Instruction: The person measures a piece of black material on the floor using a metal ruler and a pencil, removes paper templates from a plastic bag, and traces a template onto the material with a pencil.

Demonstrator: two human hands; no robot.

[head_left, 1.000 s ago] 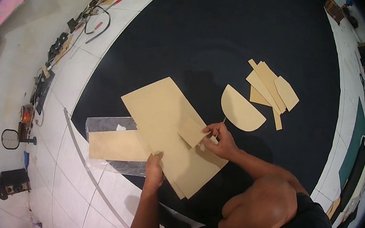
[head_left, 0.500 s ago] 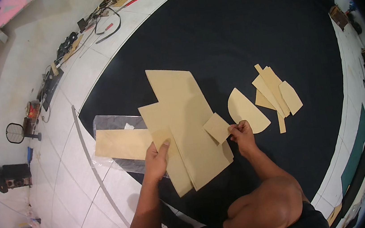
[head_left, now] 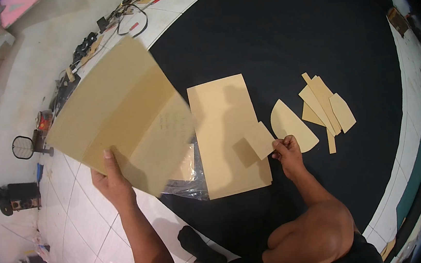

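1. The left hand (head_left: 113,187) pinches a large tan sheet (head_left: 125,110) by its near edge, thumb on the face we see (the fingers behind are mostly hidden). The sheet is raised at the left, overlapping the view of a clear plastic bag (head_left: 186,191); a grip at one edge probably suffices because the card looks stiff and light.
2. The right hand (head_left: 289,154) pinches a small tan card (head_left: 258,140) by its right corner, between thumb and fingers. Its offset shadow suggests it is held above the tan rectangle (head_left: 208,111) lying flat below; the corner grip leaves most of it uncovered.
3. Just right, a half-round piece (head_left: 290,125) lies flat on the black cloth (head_left: 261,32).
4. Farther right, overlapping tan pieces (head_left: 319,106) lie together, perhaps grouped to keep smaller cuts apart from larger sheets.
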